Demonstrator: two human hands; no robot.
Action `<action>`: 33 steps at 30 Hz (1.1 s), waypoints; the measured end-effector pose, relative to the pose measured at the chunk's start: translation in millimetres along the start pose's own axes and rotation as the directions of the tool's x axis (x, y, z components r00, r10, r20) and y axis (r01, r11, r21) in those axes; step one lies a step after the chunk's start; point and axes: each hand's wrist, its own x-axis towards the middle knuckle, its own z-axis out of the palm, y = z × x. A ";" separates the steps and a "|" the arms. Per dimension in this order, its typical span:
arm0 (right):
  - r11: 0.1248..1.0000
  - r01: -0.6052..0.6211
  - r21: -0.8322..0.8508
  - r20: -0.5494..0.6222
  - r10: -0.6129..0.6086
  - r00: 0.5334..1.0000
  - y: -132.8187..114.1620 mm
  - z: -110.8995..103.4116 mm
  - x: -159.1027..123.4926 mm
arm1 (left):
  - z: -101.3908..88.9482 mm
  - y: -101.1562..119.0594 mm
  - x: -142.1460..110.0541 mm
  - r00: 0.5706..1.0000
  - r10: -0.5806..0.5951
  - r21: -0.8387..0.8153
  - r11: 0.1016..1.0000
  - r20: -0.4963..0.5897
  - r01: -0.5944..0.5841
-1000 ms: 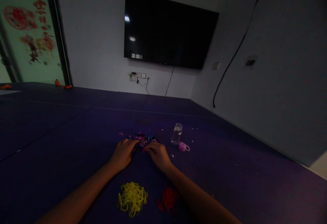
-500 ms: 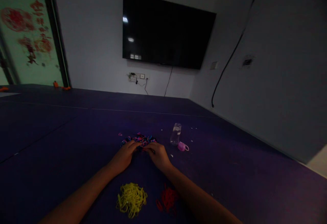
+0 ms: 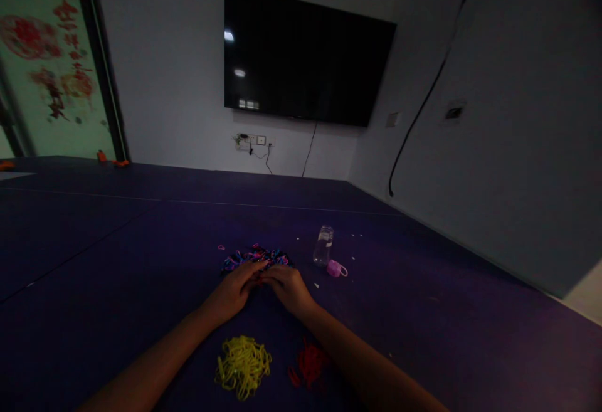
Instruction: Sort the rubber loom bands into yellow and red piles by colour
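Note:
A heap of mixed pink, blue and dark rubber bands [image 3: 258, 256] lies on the purple surface in front of me. My left hand [image 3: 237, 286] rests at its near edge, index finger stretched over the bands and thumb tucked below. Close against it, my right hand [image 3: 285, 283] has its fingers pressed together, pointing left. A bit of red, apparently a rubber band [image 3: 260, 281], shows between the two hands; the fingertips hide most of it. Nearer to me lie a pile of yellow rubber bands [image 3: 243, 365] and, beside my right forearm, a smaller pile of red rubber bands [image 3: 310, 363].
Right of the heap a clear bottle [image 3: 323, 246] is on the surface, with a pink lid [image 3: 335, 268] by its base. White scraps [image 3: 316, 285] are scattered around. One pink band [image 3: 221, 247] lies apart. A black television [image 3: 305, 54] hangs on the far wall.
Both hands have drawn slightly back toward me from the mixed heap, uncovering more of it. Red now shows between the fingers. The yellow and red piles stay in place.

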 end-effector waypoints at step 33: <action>1.000 0.003 0.006 -0.018 -0.003 1.000 -5.5 -4.9 0.2 | -0.2 20.7 7.6 0.940 -0.339 -0.618 0.733 0.027 0.283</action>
